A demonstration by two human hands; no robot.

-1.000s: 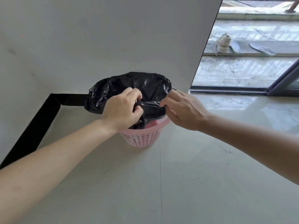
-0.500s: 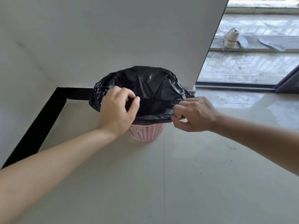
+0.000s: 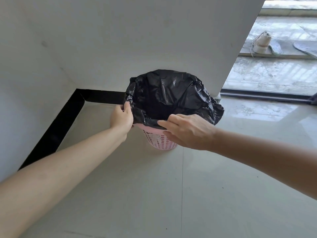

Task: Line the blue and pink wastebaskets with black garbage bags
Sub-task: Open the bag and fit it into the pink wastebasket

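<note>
A pink perforated wastebasket (image 3: 160, 143) stands on the floor against the white wall. A black garbage bag (image 3: 171, 97) sits in it with its mouth spread wide and its edge folded over most of the rim. My left hand (image 3: 121, 117) grips the bag's edge at the left side of the rim. My right hand (image 3: 187, 130) pinches the bag's near edge at the front, where a strip of pink rim shows under the plastic. No blue wastebasket is in view.
A black baseboard (image 3: 56, 129) runs along the wall corner at left. At right a dark sliding-door track (image 3: 262, 96) leads to a balcony with a white shoe (image 3: 260, 43) and insoles. Pale floor tiles (image 3: 171, 194) lie in front.
The bag's mouth has been pulled wider. My left hand moved out to the left rim, and my right hand came back to the front edge. The view shifted, so the basket sits further right.
</note>
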